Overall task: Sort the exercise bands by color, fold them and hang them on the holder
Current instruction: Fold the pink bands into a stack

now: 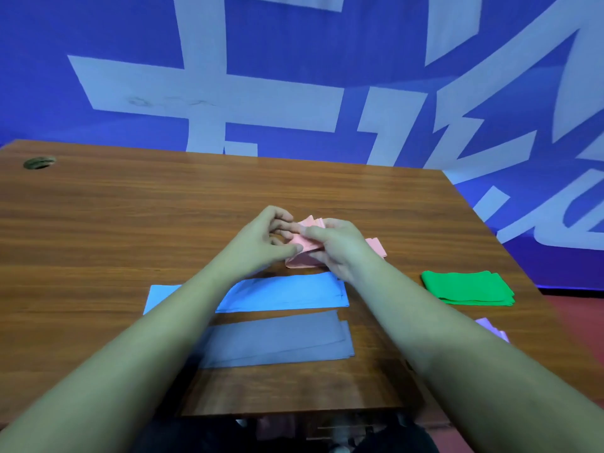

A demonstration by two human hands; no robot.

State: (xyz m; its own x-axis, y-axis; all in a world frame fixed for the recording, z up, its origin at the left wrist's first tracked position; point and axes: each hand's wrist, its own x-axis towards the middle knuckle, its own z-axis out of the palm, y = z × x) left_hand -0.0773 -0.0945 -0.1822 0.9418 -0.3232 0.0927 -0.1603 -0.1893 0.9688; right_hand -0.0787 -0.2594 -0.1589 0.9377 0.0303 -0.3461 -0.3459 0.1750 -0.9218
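So both hands are on the pink bands [299, 262], which sit just beyond the blue bands [284, 292], past their far long edge and a bit toward the right end. The left hand [261, 237] has its fingers curled in, with thumb and fingertips pinching the left end of the pink bundle. The right hand [333, 246] is wrapped over the bundle from the other side, fingers bent round it, and a bit of pink pokes out past its wrist. The pink looks folded over a few times, but I honestly can't count the layers under the fingers. The blue bands lie flat and long on the wooden table [130, 223], partly under the left forearm. The grey bands [281, 341] are laid out flat the same way, just on the near side of the blue ones. Off the right end of the blue bands, well apart, there's a folded green stack [467, 287]. Nearer than that, a corner of something purple [490, 326] peeks out behind the right forearm. Far beyond the blue bands hangs a blue banner [98, 44] with big white strokes.
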